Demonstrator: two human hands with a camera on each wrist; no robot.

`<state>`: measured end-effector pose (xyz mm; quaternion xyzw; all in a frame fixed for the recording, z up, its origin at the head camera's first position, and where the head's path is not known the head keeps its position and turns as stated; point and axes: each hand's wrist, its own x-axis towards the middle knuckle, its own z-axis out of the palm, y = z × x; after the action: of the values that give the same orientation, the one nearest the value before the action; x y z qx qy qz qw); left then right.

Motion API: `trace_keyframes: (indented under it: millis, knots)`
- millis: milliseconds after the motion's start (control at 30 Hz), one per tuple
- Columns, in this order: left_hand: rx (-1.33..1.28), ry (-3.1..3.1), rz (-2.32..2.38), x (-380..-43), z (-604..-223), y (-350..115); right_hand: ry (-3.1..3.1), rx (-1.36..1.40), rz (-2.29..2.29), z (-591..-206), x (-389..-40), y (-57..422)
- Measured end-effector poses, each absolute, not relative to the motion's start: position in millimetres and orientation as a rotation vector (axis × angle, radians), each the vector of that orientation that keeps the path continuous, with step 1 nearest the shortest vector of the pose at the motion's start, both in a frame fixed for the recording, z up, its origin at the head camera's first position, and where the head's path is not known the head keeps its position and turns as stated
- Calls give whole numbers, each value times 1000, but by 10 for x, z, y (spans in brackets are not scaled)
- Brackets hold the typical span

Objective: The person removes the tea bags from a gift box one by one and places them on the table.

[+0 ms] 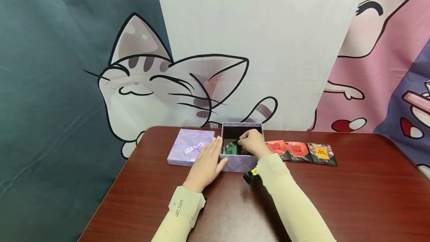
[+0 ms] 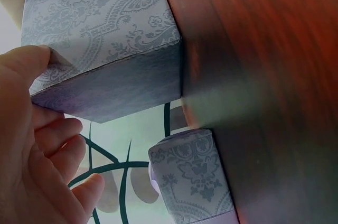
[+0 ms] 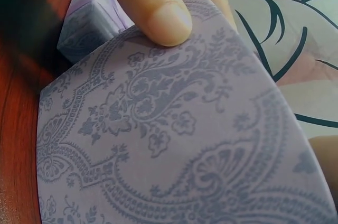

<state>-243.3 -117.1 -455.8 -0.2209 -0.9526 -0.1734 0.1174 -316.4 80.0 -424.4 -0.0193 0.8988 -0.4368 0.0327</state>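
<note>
A table [image 1: 369,201] spreads beneath the fingers. Just right of the left fingertips stands an open purple box [image 1: 236,165], left of them its lid [image 1: 181,147]. The left hand [image 1: 205,164], fingers extended, touches the box; inside, the right hand [image 1: 254,143] pinches a green packet [image 1: 230,148].

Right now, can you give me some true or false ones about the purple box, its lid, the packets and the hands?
1. The lid lies right of the box. False: it lies left.
2. A green-labelled packet is in the box. True.
3. The right hand is at the box's opening. True.
4. The left hand holds a red packet. False: it touches the box.
5. The yellow-labelled packet lies on the table. True.
</note>
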Motion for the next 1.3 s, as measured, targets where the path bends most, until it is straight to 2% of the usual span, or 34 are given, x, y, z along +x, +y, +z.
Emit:
trace_keyframes:
  millis: [900, 1100, 1300]
  knots:
    - [-658, -2766, -498, -2416, -4556, -1162, 3002, -129, -1654, -4183, -3042, 789]
    - [-673, -2746, -496, -2421, -4565, -1157, 2936, -78, -1805, -4115, -2971, 912]
    - [-672, -2754, -504, -2426, -4555, -1175, 2493, 104, -2171, -4043, -2894, 1105]
